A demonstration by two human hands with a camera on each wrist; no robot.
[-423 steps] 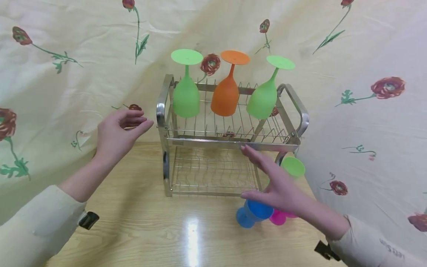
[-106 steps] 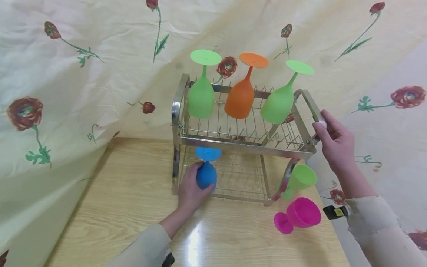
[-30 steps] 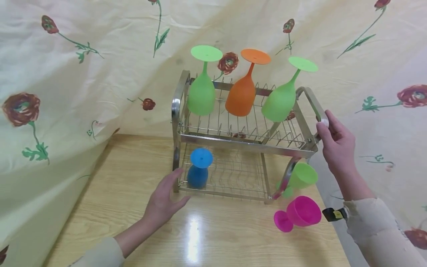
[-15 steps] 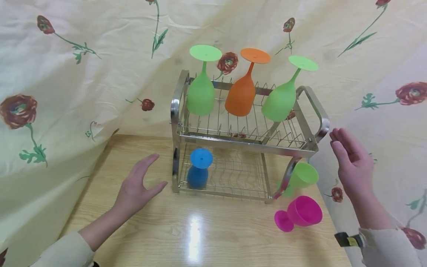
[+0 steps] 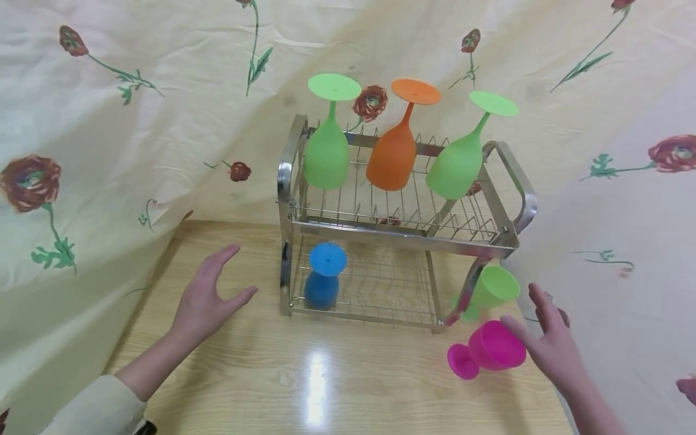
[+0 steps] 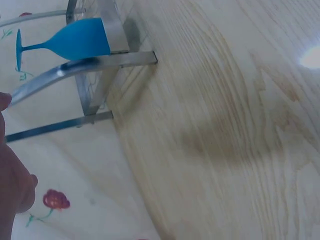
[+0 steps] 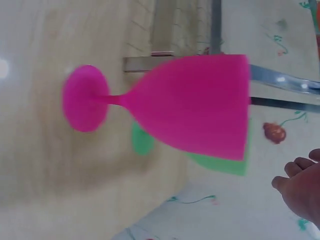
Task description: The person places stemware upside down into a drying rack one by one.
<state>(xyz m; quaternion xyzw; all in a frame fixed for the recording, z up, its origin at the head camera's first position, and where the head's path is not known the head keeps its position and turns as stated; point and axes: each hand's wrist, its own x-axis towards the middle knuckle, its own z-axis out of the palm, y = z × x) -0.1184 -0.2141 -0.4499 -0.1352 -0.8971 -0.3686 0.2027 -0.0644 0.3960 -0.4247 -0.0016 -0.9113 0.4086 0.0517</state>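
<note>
My right hand [image 5: 554, 347], fingers spread, hovers beside the rim of an upright pink goblet [image 5: 496, 345] on the table; the right wrist view shows the fingers apart from the pink goblet [image 7: 195, 105]. To the left of the rack, my left hand [image 5: 203, 302] is held in the air with thumb and fingers apart, holding nothing. A blue goblet [image 5: 322, 290] stands upside down at the left end of the lower tier of the metal dish rack [image 5: 402, 237]. Behind the pink one, a green goblet [image 5: 496, 286] stands upright by the rack's right leg.
On the upper tier, a green goblet [image 5: 327, 158], an orange goblet [image 5: 390, 158] and another green goblet [image 5: 455, 166] rest upside down, the last one leaning. A flowered cloth [image 5: 163, 109] hangs behind and beside the wooden table [image 5: 272, 380].
The blue goblet went from the table at right to the lower tier, where the left hand released it and drew back left. The right hand let go of the rack handle and came down to the pink goblet.
</note>
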